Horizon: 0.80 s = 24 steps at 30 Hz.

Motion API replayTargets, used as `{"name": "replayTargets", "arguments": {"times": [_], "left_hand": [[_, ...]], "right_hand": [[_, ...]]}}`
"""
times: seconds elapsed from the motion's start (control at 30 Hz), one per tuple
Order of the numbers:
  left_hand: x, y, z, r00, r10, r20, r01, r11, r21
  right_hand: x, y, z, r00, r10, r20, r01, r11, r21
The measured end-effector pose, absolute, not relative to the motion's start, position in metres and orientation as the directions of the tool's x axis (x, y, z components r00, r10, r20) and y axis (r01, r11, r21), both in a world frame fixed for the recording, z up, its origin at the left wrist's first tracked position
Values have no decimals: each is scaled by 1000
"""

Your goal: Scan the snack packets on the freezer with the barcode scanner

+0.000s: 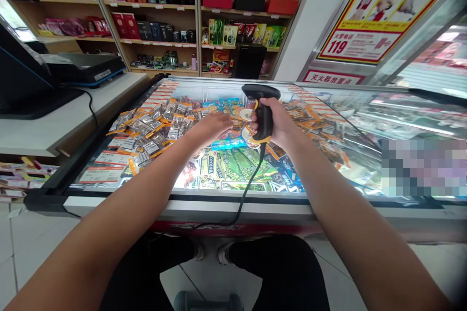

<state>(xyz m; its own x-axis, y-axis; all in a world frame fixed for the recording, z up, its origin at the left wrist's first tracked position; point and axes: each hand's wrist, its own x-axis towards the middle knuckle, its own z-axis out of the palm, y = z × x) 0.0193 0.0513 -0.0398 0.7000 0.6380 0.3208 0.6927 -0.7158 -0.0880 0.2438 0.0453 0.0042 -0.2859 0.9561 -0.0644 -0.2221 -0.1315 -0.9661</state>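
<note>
The right hand is gripping a black barcode scanner by its handle, fingers wrapped tight around it, and is holding it upright over the glass lid of a chest freezer, with the scanner's head pointing away from the person and slightly left. A black cable is hanging from the base of the handle and trailing down over the freezer's front edge. The left hand is reaching out flat, palm down and fingers loosely spread, holding nothing; it is resting on or just above the packets lying on the glass, and I cannot tell whether it is actually touching them. Just left of that hand, a heap of silver and orange snack packets is spreading across the lid, and blue and green frozen-food wrappers are showing beneath the glass between the two forearms. To the left, a white bench is carrying a dark till machine. Shelves stocked with boxes and bottles are lining the back wall.
</note>
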Motion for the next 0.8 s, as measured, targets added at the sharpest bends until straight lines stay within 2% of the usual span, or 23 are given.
{"name": "replayTargets", "arguments": {"times": [0.1,0.2,0.27,0.4,0.53,0.63,0.8], "left_hand": [[16,50,-30,604,640,475,737,-675,-27],[8,49,-19,383,690,614,794,-586,163],[1,49,-13,274,733,623,794,-538,284],[-13,54,-11,176,881,439,811,-383,443],[-15,55,-12,159,952,260,809,-276,518],[-13,55,-12,163,964,210,810,-252,530],[-12,58,-17,178,962,208,797,-265,542]], "right_hand": [[253,40,15,-292,956,-29,-315,-124,-941],[261,38,20,-348,937,10,-316,-107,-943],[265,37,20,-416,909,24,-264,-96,-960],[267,33,19,-537,844,4,-114,-68,-991],[266,26,18,-607,779,-161,92,-132,-987],[264,22,16,-639,727,-250,204,-152,-967],[260,21,14,-665,697,-269,247,-134,-960]]}}
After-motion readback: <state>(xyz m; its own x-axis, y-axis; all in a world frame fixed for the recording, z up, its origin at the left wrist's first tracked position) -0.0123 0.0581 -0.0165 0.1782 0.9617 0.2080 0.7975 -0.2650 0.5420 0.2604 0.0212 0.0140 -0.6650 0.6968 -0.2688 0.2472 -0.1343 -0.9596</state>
